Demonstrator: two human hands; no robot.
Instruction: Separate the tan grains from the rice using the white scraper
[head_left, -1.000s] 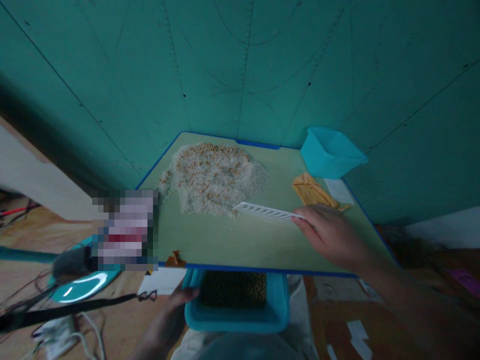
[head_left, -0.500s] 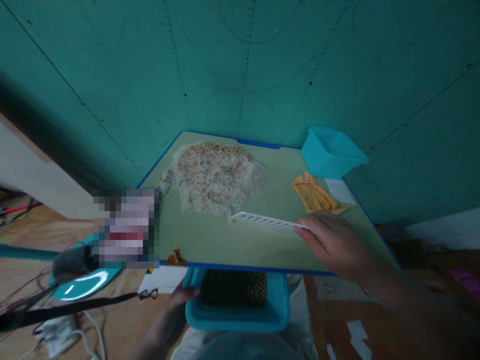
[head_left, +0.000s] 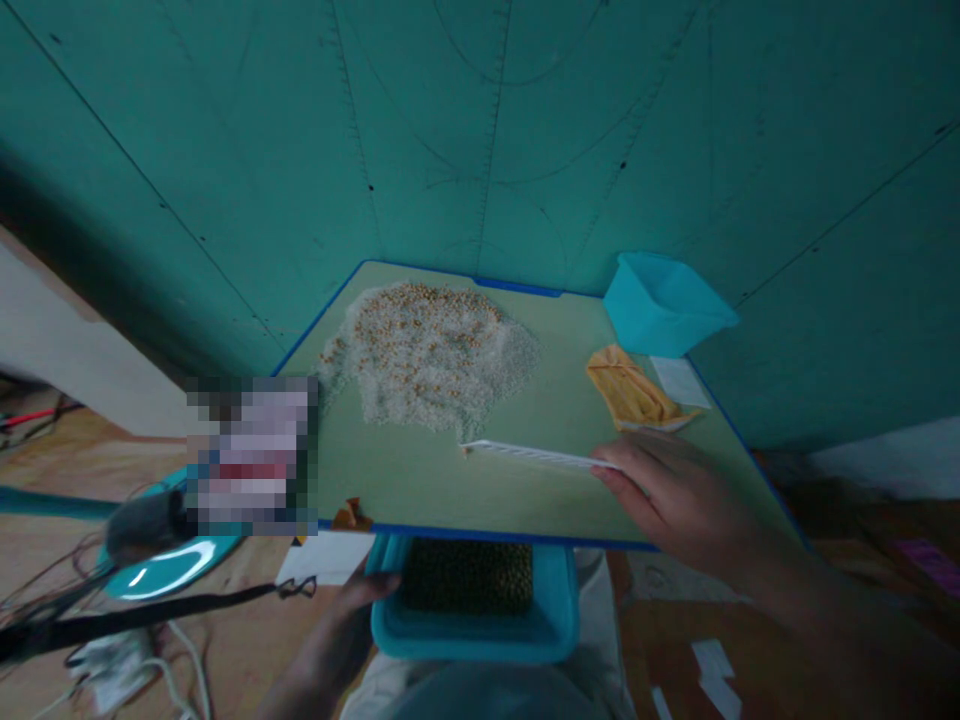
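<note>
My right hand [head_left: 660,490] grips one end of a thin white slotted plastic strip [head_left: 536,455], which reaches left across the board. Its far tip touches a few grains at the front edge of a pile of white, rice-like grains mixed with tan beans [head_left: 427,355]. Below the board's front edge, my left hand [head_left: 360,600] grips the left side of a blue plastic tub [head_left: 476,645]. Dark greenish beans [head_left: 469,580] lie inside the tub, on my lap. Part of the tub is hidden under the board.
The pale board [head_left: 420,485] has a blue rim. On its right side are a turquoise bin [head_left: 660,310], a crumpled orange-tan cloth or bag [head_left: 634,390] and a white paper [head_left: 681,382]. A green wall [head_left: 480,130] stands behind; cables and a power strip [head_left: 112,670] lie at lower left.
The strip's tip has moved slightly toward the board's front edge, and the strip has turned more edge-on. A few grains now trail from the pile toward it. My left hand and the tub stay put.
</note>
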